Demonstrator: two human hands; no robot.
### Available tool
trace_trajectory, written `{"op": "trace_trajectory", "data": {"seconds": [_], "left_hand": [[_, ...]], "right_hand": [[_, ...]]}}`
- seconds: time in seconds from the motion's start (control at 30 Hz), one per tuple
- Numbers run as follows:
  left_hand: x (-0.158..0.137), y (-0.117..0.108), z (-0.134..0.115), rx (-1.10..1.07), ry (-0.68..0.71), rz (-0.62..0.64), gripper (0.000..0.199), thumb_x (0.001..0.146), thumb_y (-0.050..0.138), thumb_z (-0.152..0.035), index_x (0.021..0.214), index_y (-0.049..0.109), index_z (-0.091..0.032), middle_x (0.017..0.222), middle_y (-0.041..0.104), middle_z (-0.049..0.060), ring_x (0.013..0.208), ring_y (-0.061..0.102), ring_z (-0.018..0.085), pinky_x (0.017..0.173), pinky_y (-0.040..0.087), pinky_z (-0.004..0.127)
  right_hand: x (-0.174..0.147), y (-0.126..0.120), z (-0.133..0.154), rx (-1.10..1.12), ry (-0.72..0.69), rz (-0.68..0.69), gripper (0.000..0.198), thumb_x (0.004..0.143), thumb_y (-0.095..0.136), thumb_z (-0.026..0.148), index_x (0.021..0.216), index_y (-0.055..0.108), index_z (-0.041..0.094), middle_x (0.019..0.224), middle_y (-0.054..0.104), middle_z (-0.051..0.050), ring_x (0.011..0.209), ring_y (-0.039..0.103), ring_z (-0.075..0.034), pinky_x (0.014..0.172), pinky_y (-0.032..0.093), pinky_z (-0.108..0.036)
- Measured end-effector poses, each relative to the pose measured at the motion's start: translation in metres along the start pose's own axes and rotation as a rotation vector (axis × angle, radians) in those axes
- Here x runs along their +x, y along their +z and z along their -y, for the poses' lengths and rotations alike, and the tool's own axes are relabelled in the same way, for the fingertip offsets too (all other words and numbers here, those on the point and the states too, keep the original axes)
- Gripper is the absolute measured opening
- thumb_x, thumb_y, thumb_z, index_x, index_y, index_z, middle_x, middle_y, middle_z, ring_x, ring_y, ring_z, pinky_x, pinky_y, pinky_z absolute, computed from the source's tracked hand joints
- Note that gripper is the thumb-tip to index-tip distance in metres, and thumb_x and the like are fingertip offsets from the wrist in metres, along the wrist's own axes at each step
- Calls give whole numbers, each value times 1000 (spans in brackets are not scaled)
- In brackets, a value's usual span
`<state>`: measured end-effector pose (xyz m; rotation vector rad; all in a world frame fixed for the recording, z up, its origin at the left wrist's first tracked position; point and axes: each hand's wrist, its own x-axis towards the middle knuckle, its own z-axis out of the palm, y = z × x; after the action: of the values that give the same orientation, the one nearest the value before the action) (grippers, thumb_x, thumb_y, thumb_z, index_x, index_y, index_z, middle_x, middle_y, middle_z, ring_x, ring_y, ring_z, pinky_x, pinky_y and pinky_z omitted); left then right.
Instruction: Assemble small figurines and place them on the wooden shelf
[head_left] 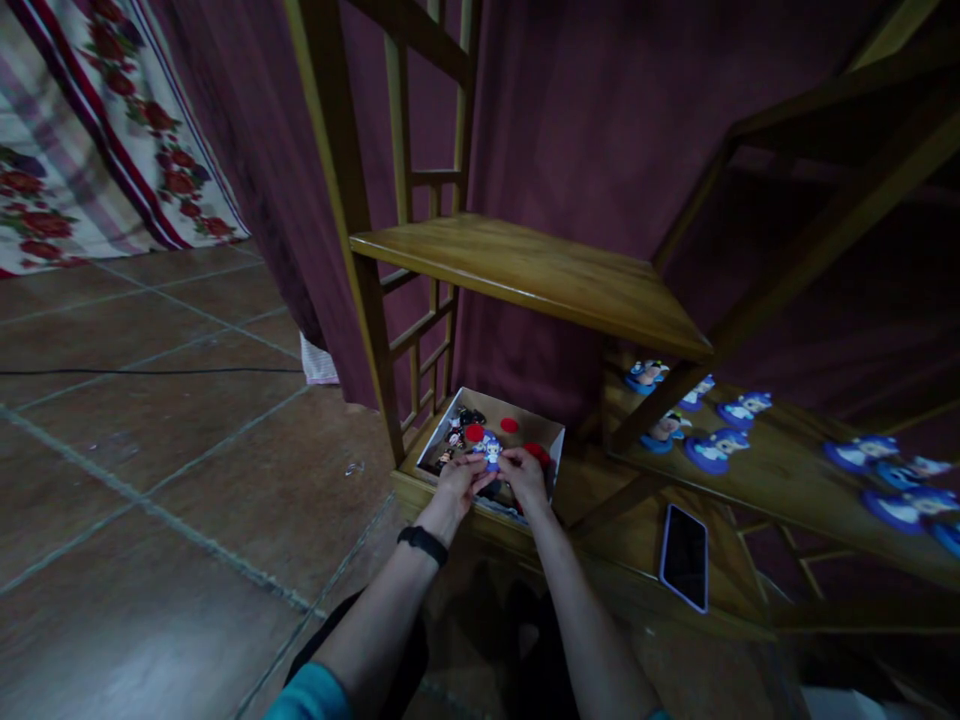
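A small purple and white figurine (492, 453) is held between my two hands, above an open cardboard box (555, 440). My left hand (463, 478) grips it from the left, thumb and fingers closed at its edge. From the other side, my right hand (523, 470) pinches it. Inside the box lie several dark figurines (455, 435) and red round pieces (509, 425). My hands hide part of the box's contents and its near side.
The box stands on the bottom board of a wooden shelf unit (525, 270), under a higher board. To the right, several figurines on round bases (718, 448) stand on another board. A phone (684, 556) lies below them. Tiled floor (187, 480) extends left, crossed by a black cable (150, 372).
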<state>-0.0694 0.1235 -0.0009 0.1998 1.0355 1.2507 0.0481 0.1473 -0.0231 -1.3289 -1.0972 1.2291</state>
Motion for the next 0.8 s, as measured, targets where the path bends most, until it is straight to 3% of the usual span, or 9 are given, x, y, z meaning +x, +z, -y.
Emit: {"op": "trace_trajectory", "data": {"seconds": [0.3,0.57,0.8], "left_hand": [[1,0,4,8,43,-31,10,68,61,1,73,59,-8,59,62,5,51,62,12,54,56,25],[2,2,10,-43,66,-101,10,67,62,1,70,59,-8,56,60,3,49,61,13,52,55,24],[-7,3,-3,-33,30,29,6,70,62,-3,73,61,-8,66,65,8,55,63,12,56,55,23]], "right_hand": [[-2,-2,1,-111,-33,4,20,62,62,33,74,62,16,64,64,0,51,61,-15,52,53,-26],[-3,2,-6,-144,-67,-28,18,62,60,32,71,63,17,73,65,-2,63,62,-16,53,53,-25],[-13,0,10,142,-25,27,27,62,62,38,77,64,15,73,65,-2,64,62,-15,63,54,-29]]}}
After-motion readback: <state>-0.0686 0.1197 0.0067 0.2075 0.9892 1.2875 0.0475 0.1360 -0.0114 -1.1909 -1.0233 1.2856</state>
